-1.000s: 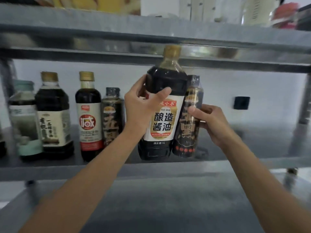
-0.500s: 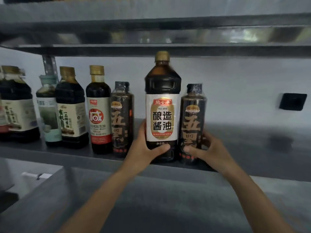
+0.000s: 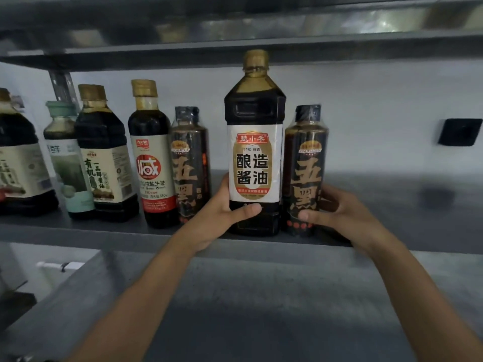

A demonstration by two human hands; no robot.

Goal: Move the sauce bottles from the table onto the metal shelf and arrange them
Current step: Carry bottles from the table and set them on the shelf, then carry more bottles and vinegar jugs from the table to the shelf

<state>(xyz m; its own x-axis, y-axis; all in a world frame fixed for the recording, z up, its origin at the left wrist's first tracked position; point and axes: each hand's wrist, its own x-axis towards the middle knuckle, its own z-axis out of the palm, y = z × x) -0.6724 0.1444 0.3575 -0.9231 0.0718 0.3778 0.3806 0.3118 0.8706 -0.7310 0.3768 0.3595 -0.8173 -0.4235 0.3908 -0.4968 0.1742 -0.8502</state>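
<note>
the tall bottle (image 3: 254,152) stands straight up on the metal shelf (image 3: 392,210), close to the front edge. its long way runs up and down. the left grip (image 3: 219,215) holds it low, from the left side, with the thumb across the front. just beside it on the right stands a small dark bottle (image 3: 305,165). the right grip (image 3: 342,215) holds that one low, from the right side. there is a gap between the tall bottle and the next dark bottle (image 3: 190,163) on the left. i think both held bottles should slide left to fill it, kept flat so they do not tip.
</note>
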